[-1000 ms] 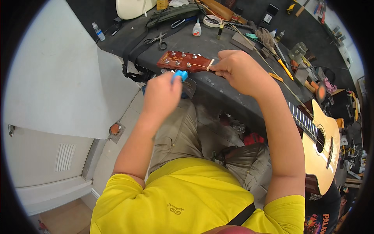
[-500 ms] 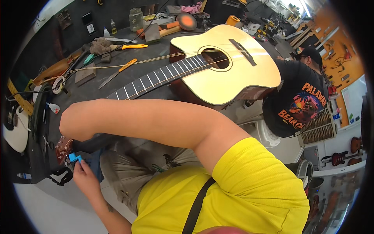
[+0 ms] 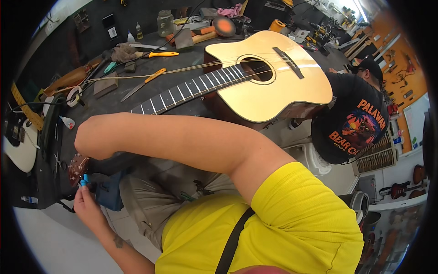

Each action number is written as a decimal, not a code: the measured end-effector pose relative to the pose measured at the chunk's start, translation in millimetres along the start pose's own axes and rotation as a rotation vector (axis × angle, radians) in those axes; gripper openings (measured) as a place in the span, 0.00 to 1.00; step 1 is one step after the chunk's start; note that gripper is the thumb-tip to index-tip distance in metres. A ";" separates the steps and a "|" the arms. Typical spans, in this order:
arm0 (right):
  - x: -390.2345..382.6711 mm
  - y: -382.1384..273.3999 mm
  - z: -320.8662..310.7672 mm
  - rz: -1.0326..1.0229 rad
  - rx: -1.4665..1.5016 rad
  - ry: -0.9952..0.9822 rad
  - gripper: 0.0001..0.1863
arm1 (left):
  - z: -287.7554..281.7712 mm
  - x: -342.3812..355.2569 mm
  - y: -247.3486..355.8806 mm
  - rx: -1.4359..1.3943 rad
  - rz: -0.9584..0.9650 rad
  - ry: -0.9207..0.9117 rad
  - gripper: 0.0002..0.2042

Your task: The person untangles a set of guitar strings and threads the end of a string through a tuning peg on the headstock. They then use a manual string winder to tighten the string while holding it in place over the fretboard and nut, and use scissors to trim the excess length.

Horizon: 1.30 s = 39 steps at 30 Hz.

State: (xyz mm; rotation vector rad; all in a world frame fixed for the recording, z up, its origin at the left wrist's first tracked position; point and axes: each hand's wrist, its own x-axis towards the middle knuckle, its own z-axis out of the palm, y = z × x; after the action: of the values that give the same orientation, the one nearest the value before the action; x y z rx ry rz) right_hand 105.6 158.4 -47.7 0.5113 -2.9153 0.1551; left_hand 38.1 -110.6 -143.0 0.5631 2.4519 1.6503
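An acoustic guitar (image 3: 228, 98) with a pale top lies on the dark workbench, its neck running toward the left front. Its reddish-brown headstock (image 3: 76, 170) pokes out at the left edge. My left hand (image 3: 87, 205) pinches a blue string winder (image 3: 84, 181) against the headstock's tuners. Across the neck reaches my right arm, and my right hand (image 3: 90, 137) is bent down near the nut, just above the headstock; its fingers are hidden. Several loose strings (image 3: 137, 74) trail from the bridge over the bench, off to the side of the fretboard.
Two yellow-handled tools (image 3: 145, 84) and a grey block (image 3: 106, 86) lie beside the neck. A glass jar (image 3: 165, 23) stands at the back. A white guitar body (image 3: 22, 153) is at far left. Another person in a black shirt (image 3: 351, 114) works at right, by a white stool (image 3: 315, 160).
The blue winder has turned about the tuner, and my left hand has shifted slightly left and up with it. My right arm keeps its pose; the whole view has shifted a little.
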 end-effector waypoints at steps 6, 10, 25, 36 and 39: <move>8.9 -6.3 -0.5 -0.007 0.017 0.019 0.07 | 6.5 1.6 -58.8 0.358 0.245 0.145 0.19; 3.7 -0.3 6.9 0.017 0.030 0.007 0.08 | 12.4 -2.7 -8.0 0.374 0.194 -0.027 0.19; -16.5 -40.3 27.9 0.180 0.033 0.374 0.05 | 23.1 -11.2 -22.5 0.130 0.010 -0.047 0.19; -10.5 -40.5 21.2 0.246 0.066 0.349 0.05 | -5.4 10.0 -48.1 -0.069 -0.035 0.207 0.16; -9.1 -35.6 26.8 0.231 0.063 0.383 0.05 | -1.5 9.9 -51.5 -0.031 -0.155 0.104 0.18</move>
State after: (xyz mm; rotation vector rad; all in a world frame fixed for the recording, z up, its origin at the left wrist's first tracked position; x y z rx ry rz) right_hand 122.2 124.5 -73.2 0.1302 -2.5883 0.3363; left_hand 16.6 -125.3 -188.5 0.2819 2.4654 1.6910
